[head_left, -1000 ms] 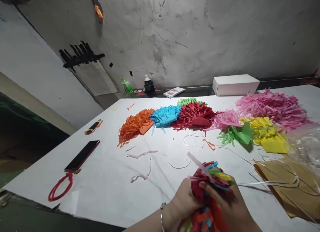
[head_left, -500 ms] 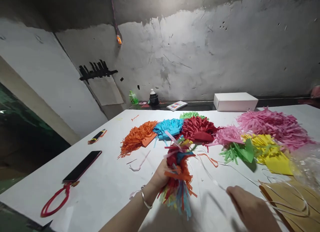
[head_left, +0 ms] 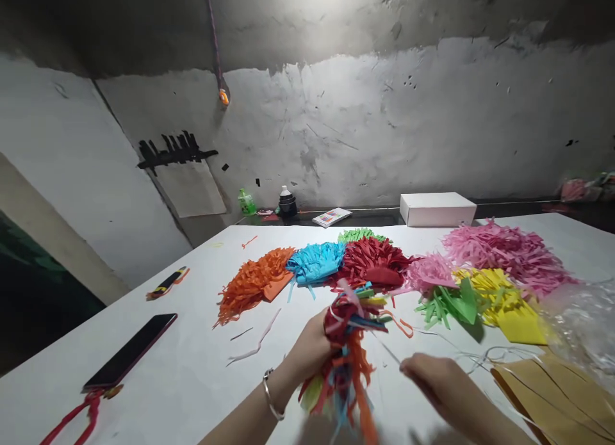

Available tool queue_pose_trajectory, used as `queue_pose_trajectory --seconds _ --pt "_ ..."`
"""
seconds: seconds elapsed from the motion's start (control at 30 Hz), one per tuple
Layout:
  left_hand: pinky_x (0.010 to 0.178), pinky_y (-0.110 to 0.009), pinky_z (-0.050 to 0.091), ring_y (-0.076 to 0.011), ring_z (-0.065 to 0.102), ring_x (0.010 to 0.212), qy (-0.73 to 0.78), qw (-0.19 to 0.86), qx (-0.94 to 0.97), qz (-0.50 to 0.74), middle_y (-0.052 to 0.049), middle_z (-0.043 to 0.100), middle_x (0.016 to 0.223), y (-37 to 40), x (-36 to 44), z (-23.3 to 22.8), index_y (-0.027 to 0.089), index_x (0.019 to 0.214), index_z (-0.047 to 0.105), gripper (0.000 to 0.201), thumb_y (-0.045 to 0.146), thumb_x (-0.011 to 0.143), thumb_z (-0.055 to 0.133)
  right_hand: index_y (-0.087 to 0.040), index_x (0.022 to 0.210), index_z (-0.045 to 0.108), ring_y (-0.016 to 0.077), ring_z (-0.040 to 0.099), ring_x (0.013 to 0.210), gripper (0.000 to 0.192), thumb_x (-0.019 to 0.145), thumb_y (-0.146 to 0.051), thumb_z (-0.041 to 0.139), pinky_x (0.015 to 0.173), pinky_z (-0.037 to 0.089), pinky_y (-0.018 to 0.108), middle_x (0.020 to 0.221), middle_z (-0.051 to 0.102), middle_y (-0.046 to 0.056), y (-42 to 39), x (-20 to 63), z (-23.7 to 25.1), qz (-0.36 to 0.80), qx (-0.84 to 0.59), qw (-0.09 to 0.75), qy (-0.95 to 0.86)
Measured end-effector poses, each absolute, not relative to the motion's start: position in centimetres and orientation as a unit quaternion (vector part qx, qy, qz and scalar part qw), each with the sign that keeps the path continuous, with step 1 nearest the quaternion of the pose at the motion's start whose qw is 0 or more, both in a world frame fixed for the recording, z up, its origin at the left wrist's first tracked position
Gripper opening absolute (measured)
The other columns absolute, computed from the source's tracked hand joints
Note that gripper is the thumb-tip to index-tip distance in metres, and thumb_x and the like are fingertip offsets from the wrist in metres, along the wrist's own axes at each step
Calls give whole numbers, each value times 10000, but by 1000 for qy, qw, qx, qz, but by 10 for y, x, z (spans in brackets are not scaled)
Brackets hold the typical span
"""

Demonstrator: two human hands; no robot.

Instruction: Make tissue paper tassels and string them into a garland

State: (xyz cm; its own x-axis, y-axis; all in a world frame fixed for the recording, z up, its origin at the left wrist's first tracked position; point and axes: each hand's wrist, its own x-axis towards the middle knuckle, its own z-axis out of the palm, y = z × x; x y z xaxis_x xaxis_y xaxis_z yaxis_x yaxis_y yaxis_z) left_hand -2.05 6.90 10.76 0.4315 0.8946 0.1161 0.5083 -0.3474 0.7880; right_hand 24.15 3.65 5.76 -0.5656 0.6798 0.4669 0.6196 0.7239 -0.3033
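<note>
My left fingers clasp the paper tassel, probably light, soft, safest gripped where bundled; beside it, my right fingers pinch string.

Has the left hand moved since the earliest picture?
Yes: judged against the dark red paper pile, the left hand has shifted leftward and closer to it.

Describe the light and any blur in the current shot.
Head view: light glares on the upper wall, the lower-left corner is dark; the paper bundle looks motion-blurred at its lower strips; soft shadows fall on the table beneath it.
</note>
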Motion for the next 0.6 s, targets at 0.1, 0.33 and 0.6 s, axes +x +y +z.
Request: queue_pose_trajectory --seconds 0.1,0.33,0.6 --pt "841 -339 491 -281 667 986 505 306 771 240 -82 734 1037 78 -14 96 193 1121 605 363 119 769 555 -206 802 617 138 568 552 319 1008 -185 374 521 340 249 683 644 15 26 228 69 28 -344 269 -899" --pt "806 -266 517 -225 673 904 327 360 863 137 -44 727 1042 79 -8 120 183 1045 655 279 161 771 606 -212 847 616 112 589 589 327 1044 -234 357 555 358 219 702 656 -16 46 232 96 51 -338 252 -905" --pt "737 -303 518 -250 671 757 339 350 871 64 -7 717 776 85 -9 119 216 911 664 322 174 606 759 -205 913 591 149 597 653 248 1007 -173 364 605 361 253 781 673 20 48 236 96 54 -351 244 -902"
